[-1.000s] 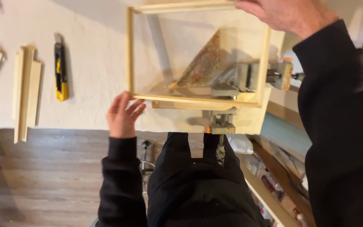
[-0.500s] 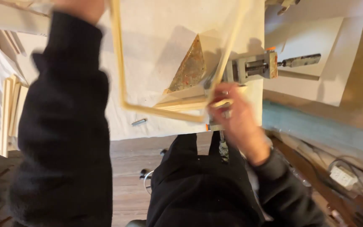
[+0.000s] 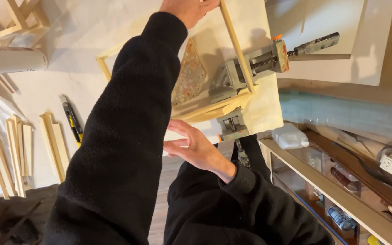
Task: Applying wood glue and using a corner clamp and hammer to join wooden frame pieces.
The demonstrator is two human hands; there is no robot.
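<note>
Clearly we have one wooden frame (image 3: 237, 45) locked at its corner in one metal clamp (image 3: 246, 72) on the counter (image 3: 64, 68), one utility knife (image 3: 72, 120) and several loose wood strips (image 3: 53, 143) lying well apart to the side. Our left sleeve (image 3: 123, 136) hides much of the frame, and the top edge cuts off our left hand (image 3: 188, 8), which closes on the far rail. Our right hand (image 3: 193, 146) hovers open, fingers spread, holding nothing, just beside the clamped corner.
</note>
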